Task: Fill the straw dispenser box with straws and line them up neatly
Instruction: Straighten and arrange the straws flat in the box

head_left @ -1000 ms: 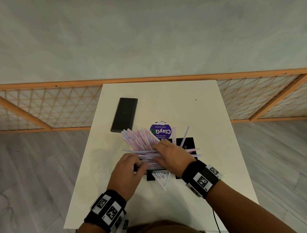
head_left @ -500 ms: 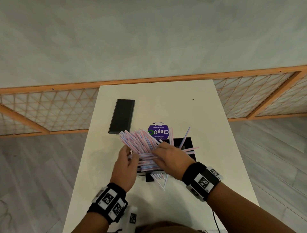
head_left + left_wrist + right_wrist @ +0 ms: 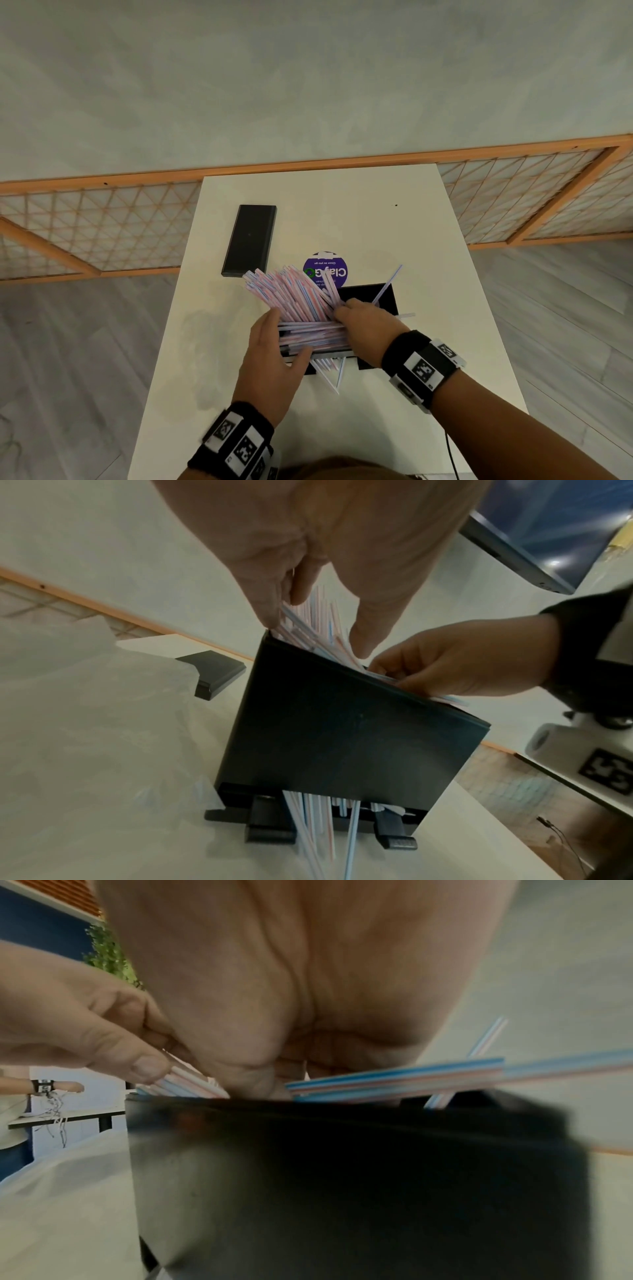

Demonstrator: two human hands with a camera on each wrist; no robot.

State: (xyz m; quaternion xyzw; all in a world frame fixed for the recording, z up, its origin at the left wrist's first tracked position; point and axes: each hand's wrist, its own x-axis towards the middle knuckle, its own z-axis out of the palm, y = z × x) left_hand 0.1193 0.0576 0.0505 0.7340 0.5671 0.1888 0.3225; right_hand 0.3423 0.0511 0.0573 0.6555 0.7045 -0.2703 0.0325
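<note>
White table (image 3: 359, 212), purple "Clay" label (image 3: 325, 272)

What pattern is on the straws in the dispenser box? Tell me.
The thin plastic straws are white with blue and red lengthwise stripes, clearest in the right wrist view.

Box (image 3: 385, 298) mouth obstructed: straws (image 3: 294, 294) fan out over its far-left rim, others lie crosswise, one stands tilted at the right end. Left hand (image 3: 270, 363) blocks the left end, right hand (image 3: 363, 329) covers the middle. Near face: straws poke from the bottom slot onto the bench (image 3: 376, 212). Far side: purple disc (image 3: 325, 272) just behind the box, black lid (image 3: 250, 240) further left. Right and far bench surface open to approach
</note>
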